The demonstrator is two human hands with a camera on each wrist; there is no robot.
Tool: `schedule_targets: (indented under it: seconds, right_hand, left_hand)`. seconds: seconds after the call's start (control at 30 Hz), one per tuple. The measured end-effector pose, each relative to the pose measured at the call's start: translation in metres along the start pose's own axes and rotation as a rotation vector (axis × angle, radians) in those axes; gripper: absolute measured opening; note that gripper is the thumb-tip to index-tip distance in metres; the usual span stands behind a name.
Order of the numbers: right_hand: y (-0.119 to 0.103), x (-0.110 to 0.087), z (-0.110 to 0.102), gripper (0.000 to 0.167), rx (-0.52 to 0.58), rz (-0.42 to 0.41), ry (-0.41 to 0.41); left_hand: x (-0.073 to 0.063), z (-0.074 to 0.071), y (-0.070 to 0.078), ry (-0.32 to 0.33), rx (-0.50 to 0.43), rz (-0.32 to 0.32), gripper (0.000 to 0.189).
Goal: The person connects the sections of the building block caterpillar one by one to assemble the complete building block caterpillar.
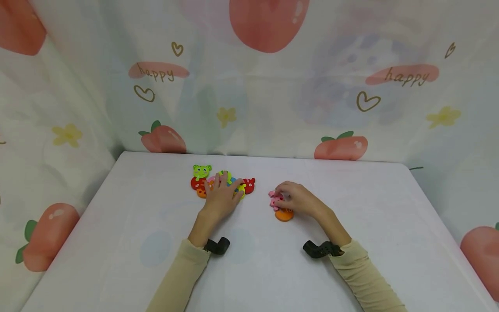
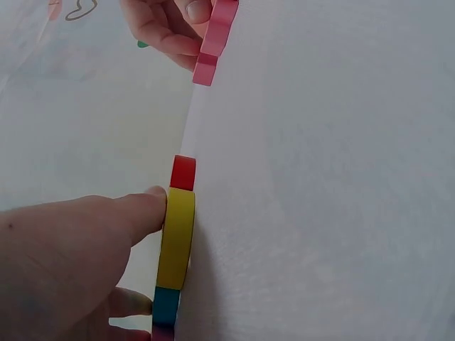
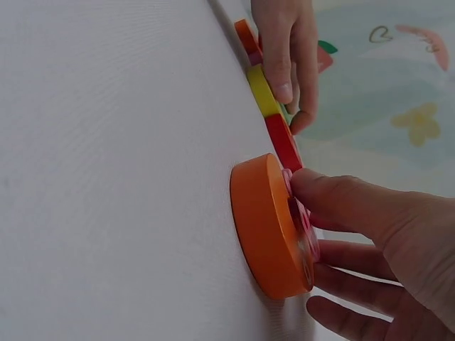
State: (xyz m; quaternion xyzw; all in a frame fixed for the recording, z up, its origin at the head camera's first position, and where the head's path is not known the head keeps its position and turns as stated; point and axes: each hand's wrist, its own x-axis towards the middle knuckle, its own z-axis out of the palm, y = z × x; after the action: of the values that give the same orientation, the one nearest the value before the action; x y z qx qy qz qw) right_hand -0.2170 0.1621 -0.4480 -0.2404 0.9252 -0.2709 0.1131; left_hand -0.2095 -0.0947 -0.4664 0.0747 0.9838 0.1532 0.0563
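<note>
The person's right hand (image 1: 297, 200) curls its fingers over a flat pink wooden puzzle piece (image 1: 275, 198), pinching it against a round orange wooden disc piece (image 1: 284, 215) that lies flat on the white cloth-covered table (image 1: 351, 260) just under the palm; the right wrist view shows the thumb laid on the orange disc's top face with the pink piece nipped at its far edge, seemingly so the two can be fitted edge to edge. To the left of that grip, and apart from it, the left hand (image 1: 221, 197) rests with fingers spread and nearly straight on a joined row of flat coloured wooden pieces (image 1: 218, 184), pressing it down so that it stays put; the thumb tip touches the yellow segment (image 2: 176, 238), with a red end piece (image 1: 248, 185) just beyond it on the side facing the right hand. A green frog-faced head piece (image 1: 201, 171) caps the row's far end. Whether the pink piece is lifted clear of the table is hard to tell. A bare strip of table separates row and held pieces. A peach-printed curtain (image 1: 249, 86) hangs behind.
</note>
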Motion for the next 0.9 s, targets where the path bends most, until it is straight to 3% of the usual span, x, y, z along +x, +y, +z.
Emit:
schedule_targets:
  seconds: [0.4, 0.9]
  right_hand:
    - [-0.007, -0.001, 0.003, 0.042, -0.018, -0.020, -0.004]
    - [-0.011, -0.002, 0.003, 0.044, -0.024, 0.001, 0.000]
  left_hand:
    - [0.000, -0.001, -0.001, -0.006, 0.005, 0.007, 0.054]
    - [-0.001, 0.000, -0.001, -0.022, 0.035, 0.007, 0.054]
